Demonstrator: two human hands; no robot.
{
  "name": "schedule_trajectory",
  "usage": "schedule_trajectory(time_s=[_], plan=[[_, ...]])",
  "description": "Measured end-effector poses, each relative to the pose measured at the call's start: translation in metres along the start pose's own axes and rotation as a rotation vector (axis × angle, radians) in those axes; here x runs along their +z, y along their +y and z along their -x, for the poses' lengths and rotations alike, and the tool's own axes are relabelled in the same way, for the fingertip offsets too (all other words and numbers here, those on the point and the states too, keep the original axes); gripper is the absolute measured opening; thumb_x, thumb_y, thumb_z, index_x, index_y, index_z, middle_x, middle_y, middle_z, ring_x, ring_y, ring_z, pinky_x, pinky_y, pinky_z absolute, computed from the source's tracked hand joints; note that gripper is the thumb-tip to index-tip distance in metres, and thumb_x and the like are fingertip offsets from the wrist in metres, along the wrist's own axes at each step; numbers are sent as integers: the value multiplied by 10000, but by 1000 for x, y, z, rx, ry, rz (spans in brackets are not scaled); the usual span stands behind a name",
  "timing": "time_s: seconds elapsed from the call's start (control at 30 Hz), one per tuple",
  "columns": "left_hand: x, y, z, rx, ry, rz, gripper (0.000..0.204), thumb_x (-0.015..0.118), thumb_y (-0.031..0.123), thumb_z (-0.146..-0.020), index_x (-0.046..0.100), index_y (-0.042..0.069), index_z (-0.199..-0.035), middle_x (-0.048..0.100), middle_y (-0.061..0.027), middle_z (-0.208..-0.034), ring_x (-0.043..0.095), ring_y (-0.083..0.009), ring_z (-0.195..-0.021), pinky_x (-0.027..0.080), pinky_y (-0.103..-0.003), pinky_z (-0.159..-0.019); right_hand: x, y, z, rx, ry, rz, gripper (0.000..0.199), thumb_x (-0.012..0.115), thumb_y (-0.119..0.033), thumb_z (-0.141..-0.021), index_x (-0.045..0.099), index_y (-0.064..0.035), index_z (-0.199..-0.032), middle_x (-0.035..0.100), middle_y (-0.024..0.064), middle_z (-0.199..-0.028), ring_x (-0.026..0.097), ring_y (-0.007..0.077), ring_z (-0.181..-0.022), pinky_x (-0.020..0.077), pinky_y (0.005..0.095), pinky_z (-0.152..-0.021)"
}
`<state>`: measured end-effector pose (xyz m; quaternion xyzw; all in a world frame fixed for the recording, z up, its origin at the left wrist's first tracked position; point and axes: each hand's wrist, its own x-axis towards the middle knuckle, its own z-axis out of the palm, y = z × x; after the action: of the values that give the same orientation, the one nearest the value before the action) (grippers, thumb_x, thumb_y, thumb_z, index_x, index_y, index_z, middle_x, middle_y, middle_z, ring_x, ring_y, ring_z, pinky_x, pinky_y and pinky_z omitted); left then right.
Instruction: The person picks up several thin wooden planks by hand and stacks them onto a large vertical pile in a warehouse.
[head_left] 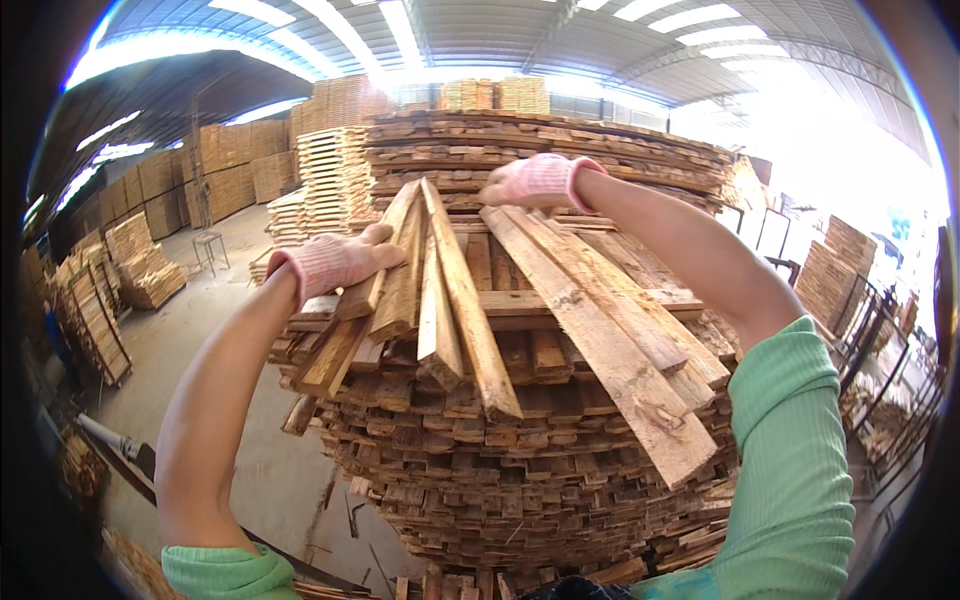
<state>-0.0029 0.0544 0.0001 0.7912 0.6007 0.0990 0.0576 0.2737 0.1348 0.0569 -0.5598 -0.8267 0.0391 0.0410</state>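
My left hand (pixel 335 264), in a pink knit glove that leaves the fingertips bare, is closed around the edge of a wooden board (pixel 366 292) at the left of the stack. Several narrower boards (pixel 462 305) fan out beside it, their far ends leaning together. Farther right, my right hand (pixel 540 183), gloved the same way, curls its fingers at the far end of a wide wooden board (pixel 600 335). That board lies slanted over other boards (pixel 640 310), and its near end juts toward me. The undersides of both hands are hidden.
The tall wood stack (pixel 500 480) beneath has uneven, protruding ends. Behind it rises another board pile (pixel 550 145), with a pale stack (pixel 335 175) to its left. Large bundles (pixel 225 165) line the left side. Metal frames (pixel 880 330) stand at right.
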Motion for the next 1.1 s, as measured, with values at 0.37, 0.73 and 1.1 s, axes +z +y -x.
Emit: schedule_trajectory(time_s=[0.37,0.73,1.1], plan=[[1,163,20,373,212,49,481,527,251,-974,491,-7,-1378,648,-162,-1086,636,-190,-916,549,-312,-759,59,141,23,-179,94,282,514,426,-447,-992,605,-56,-1273,638,173,-1124,622,299,-968,498,400,-811],[42,202,21,-189,-12,502,712,680,203,-891,340,101,-1509,590,-204,-1261,670,-228,-932,584,-329,-757,4,92,98,171,106,-1088,242,661,-276,-924,557,-58,-942,591,76,-662,580,170,-480,528,306,-477],[-1,232,27,168,138,1052,300,561,319,-999,538,59,-1148,624,-110,-937,630,-183,-773,544,-337,-636,4,45,65,-206,77,-1422,237,513,-215,-1004,511,0,-1101,636,168,-972,667,282,-855,593,419,-778]])
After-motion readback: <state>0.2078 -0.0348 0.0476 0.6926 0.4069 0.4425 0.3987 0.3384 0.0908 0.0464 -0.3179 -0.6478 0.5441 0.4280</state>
